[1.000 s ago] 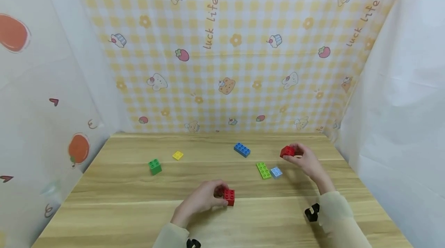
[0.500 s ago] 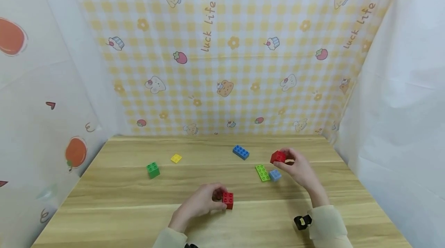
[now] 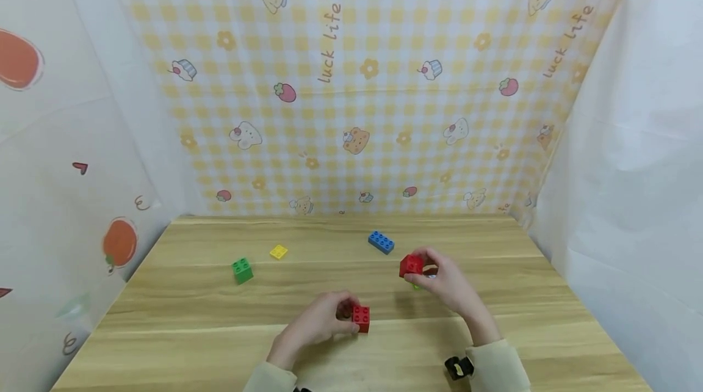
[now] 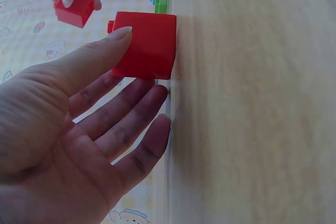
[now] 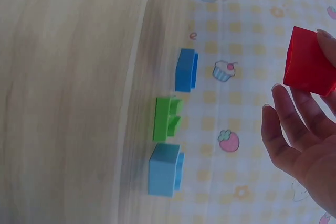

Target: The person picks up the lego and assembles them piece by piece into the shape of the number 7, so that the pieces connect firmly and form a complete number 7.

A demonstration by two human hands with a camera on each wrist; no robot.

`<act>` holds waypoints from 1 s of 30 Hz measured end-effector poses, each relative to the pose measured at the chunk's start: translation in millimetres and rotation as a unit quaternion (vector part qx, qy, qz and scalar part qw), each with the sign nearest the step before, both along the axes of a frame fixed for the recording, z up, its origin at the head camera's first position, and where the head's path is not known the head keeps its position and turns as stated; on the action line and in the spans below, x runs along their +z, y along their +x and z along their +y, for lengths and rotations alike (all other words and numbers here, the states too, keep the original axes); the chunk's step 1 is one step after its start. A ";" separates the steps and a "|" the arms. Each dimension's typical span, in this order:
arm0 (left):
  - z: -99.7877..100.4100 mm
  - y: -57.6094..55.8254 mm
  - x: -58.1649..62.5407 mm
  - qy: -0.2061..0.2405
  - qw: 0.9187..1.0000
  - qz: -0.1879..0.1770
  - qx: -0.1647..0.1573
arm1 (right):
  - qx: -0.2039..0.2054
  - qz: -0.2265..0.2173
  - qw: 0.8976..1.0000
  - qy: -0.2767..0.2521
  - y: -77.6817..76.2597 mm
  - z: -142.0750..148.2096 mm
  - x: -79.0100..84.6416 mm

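At the front middle of the table, my left hand [image 3: 318,322] pinches a red four-stud toy brick [image 3: 360,317] between thumb and fingers. In the left wrist view that brick [image 4: 147,45] stands upright at the tabletop, studs away from the thumb's side. My right hand [image 3: 447,285] holds a second red brick [image 3: 410,265] in the air, right of and beyond the first. From the right wrist, this brick [image 5: 310,61] shows above the tabletop, tilted. Beneath the right hand, a lime green brick [image 5: 167,119] and a light blue brick [image 5: 164,170] are mostly hidden in the head view.
A blue eight-stud brick [image 3: 381,242] lies toward the back of the wooden table [image 3: 181,331]. On the left are a green brick [image 3: 242,270] and a flat yellow piece [image 3: 278,251]. A checked cloth [image 3: 351,105] hangs behind the table, with white sheets at both sides.
My right hand has carried its red brick leftward and nearer, over the lime green and light blue bricks. The left hand keeps its pinch on the other brick, almost in place.
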State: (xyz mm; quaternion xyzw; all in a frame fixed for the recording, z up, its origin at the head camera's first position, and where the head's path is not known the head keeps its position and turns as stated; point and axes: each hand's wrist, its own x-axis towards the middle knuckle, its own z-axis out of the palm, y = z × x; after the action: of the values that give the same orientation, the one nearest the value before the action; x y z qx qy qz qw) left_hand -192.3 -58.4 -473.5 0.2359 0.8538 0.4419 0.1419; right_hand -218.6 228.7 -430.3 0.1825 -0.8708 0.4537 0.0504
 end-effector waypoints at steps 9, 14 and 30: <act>-0.4 0.8 -2.6 0.015 1.000 -0.006 -0.007 | 0.034 0.007 0.999 0.020 9.3 -20.2 -2.2; -0.5 -0.9 -2.6 0.009 1.000 -0.007 -0.005 | 0.059 -0.001 0.998 0.020 10.4 -30.6 -4.2; -1.0 -3.2 -0.1 0.012 1.000 0.004 -0.013 | 0.101 -0.026 0.994 0.022 15.4 -44.2 -2.0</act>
State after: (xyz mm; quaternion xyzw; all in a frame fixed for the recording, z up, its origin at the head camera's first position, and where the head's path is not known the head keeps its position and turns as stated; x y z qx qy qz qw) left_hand -195.5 -59.4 -473.6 0.2504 0.8460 0.4490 0.1414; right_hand -203.3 184.5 -432.3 0.2590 -0.8585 0.4421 -0.0224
